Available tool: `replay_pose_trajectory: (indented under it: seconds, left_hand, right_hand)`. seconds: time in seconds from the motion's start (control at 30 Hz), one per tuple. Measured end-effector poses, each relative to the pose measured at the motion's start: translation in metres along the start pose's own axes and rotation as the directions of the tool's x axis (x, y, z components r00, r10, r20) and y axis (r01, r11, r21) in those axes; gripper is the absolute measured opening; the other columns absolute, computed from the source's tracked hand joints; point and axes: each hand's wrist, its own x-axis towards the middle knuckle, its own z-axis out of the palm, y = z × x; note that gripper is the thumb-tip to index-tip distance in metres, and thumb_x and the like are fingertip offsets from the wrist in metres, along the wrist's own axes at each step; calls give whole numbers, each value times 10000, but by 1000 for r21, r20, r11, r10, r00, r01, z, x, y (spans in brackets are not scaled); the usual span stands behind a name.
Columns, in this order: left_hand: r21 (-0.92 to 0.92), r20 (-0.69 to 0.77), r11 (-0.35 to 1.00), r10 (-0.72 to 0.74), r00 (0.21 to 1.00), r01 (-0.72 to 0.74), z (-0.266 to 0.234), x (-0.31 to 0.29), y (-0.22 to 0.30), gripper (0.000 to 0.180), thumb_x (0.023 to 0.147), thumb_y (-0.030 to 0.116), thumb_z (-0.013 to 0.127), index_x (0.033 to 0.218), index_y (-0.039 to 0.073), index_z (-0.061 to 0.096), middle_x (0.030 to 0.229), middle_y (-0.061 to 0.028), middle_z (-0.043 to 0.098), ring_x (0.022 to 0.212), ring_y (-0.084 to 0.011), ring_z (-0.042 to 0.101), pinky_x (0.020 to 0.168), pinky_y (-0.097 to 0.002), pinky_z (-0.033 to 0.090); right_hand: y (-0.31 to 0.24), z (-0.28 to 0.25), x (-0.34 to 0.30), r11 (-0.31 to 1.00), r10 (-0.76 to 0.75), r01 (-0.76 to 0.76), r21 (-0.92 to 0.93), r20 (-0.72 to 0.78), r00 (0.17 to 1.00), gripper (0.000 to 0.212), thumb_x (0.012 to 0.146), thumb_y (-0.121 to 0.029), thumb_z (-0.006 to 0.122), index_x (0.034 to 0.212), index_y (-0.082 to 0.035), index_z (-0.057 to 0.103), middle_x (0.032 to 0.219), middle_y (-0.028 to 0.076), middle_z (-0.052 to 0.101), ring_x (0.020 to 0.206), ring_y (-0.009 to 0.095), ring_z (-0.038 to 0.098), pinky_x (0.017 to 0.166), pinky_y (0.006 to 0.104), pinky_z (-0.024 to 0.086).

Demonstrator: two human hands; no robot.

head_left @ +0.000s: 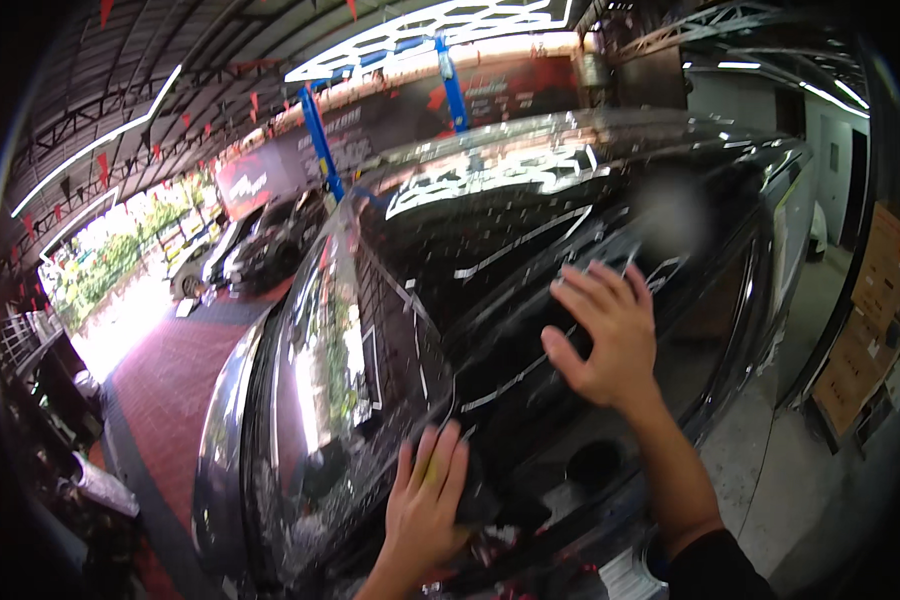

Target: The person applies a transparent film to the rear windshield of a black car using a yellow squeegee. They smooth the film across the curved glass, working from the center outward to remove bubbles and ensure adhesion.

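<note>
A glossy black car fills the middle of the head view, its roof wet with scattered drops and streaks. What looks like a clear, wrinkled film lies over the roof and the windshield on the left. Flat on the car's side edge of the roof, or just above it, my right hand has its fingers spread and holds nothing visible. Lower and further left, near the windshield pillar, my left hand has its fingers stretched out, close to or touching the surface. Whether either palm presses down cannot be told.
Other parked cars stand at the far left, beyond red paving. Two blue posts rise behind the roof. Flattened cardboard leans at the right, beside the grey floor. A lit light frame hangs overhead.
</note>
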Motion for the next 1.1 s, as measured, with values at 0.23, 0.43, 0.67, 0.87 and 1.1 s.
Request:
replay_pose_trajectory:
  seconds: [0.23, 0.43, 0.67, 0.87, 1.1]
  left_hand:
    - [-91, 17, 994, -63, 998, 65, -8, -3, 14, 874, 705, 162, 721, 1494, -37, 399, 1578, -220, 382, 1490, -417, 317, 1218, -573, 196]
    - [-88, -24, 995, -45, 999, 43, -2, 46, 11, 869, 733, 256, 739, 1485, -49, 426, 1584, -211, 381, 1495, -396, 320, 1219, -574, 172]
    - [-53, -89, 990, -135, 987, 131, -7, 15, 23, 813, 776, 218, 708, 1483, -61, 417, 1566, -219, 404, 1478, -396, 355, 1228, -563, 131]
    - [-166, -118, 976, -159, 980, 139, -1, 38, 31, 748, 797, 26, 645, 1500, -33, 397, 1540, -219, 438, 1467, -410, 362, 1229, -560, 138]
    - [-100, -151, 984, -162, 975, 148, 7, 63, 30, 769, 795, 61, 644, 1507, -48, 374, 1546, -232, 419, 1476, -417, 342, 1229, -576, 97]
  right_hand:
    - [6, 1, -4, 1000, -11, 11, -21, -30, 999, 456, 840, -400, 700, 1176, -91, 703, 1297, 56, 655, 1280, 293, 548, 1177, 507, 268]
    - [11, 0, -3, 1000, -2, 2, -18, -21, 1000, 438, 837, -382, 708, 1169, -96, 713, 1287, 53, 668, 1281, 286, 555, 1177, 506, 271]
    - [-3, 1, 2, 1000, -4, 4, 12, -49, 999, 435, 842, -379, 707, 1172, -96, 715, 1291, 59, 670, 1283, 289, 555, 1181, 503, 265]
    - [9, 0, -5, 1000, -6, 5, -17, -46, 999, 435, 843, -384, 706, 1173, -100, 717, 1282, 51, 677, 1279, 286, 558, 1182, 502, 267]
    - [11, 4, -4, 1000, -22, 21, -24, -50, 999, 432, 841, -386, 708, 1170, -105, 718, 1277, 46, 679, 1272, 283, 565, 1177, 504, 274]
